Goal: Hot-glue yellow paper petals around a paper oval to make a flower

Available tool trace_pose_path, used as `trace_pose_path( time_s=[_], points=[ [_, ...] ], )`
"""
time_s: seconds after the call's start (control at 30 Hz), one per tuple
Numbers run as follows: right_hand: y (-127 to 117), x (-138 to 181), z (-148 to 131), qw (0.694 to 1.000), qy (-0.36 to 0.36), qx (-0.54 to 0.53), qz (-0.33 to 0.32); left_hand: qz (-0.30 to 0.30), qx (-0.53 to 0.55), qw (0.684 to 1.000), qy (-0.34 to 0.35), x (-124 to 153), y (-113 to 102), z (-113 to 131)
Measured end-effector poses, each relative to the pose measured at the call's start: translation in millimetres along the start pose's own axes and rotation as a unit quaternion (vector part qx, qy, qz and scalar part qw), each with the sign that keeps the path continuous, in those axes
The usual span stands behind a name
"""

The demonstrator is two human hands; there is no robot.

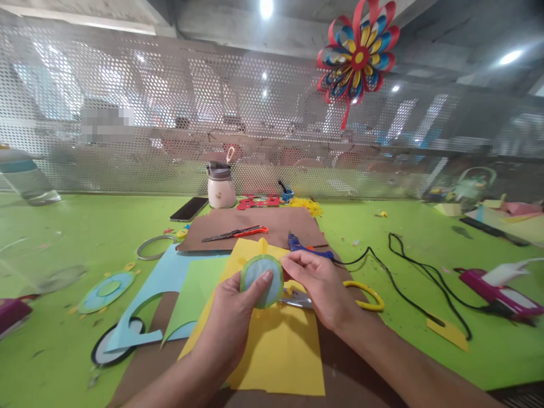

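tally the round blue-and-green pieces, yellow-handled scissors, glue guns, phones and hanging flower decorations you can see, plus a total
Round blue-and-green pieces: 2 (one in the left hand)
Yellow-handled scissors: 1
Glue gun: 1
Phone: 1
Hanging flower decoration: 1
Total: 6

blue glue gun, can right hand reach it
Probably yes: the right hand is close to the blue glue gun and nothing visible blocks the way, though that hand is busy at the round disc.
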State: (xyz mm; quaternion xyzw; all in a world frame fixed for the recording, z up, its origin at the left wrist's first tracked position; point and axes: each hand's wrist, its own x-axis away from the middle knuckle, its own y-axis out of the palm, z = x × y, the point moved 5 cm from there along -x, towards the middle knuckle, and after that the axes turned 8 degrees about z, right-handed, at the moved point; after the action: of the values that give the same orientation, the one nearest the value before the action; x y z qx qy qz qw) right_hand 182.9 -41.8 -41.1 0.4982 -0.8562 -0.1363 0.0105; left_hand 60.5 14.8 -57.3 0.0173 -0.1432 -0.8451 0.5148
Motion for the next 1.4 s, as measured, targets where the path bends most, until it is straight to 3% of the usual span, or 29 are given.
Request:
trace_pose_path(
  time_s=[0.17, 0.83, 1.17, 1.4],
  points=[
    [-0.8, -0.6, 4.6, 1.0, 0.022, 0.005, 0.003, -0.01, -0.003, 1.0, -0.003, 1.1, 1.8, -1.9],
    [-3.3, -3.5, 5.9, 0.997, -0.005, 0.077, -0.008, -0.013, -0.02, 1.0, -0.001, 1.7, 1.7, -2.8],
    [1.3, -2.8, 3.2, 0.999, 0.044, 0.008, -0.028, -0.007, 0.026, 1.0, -0.013, 1.0, 1.3, 1.8],
    [1.1, -0.3, 7.2, 0.998, 0.042, 0.049, -0.027, -0.022, 0.086, 0.996, -0.01, -0.7, -2.1, 7.3]
  ],
)
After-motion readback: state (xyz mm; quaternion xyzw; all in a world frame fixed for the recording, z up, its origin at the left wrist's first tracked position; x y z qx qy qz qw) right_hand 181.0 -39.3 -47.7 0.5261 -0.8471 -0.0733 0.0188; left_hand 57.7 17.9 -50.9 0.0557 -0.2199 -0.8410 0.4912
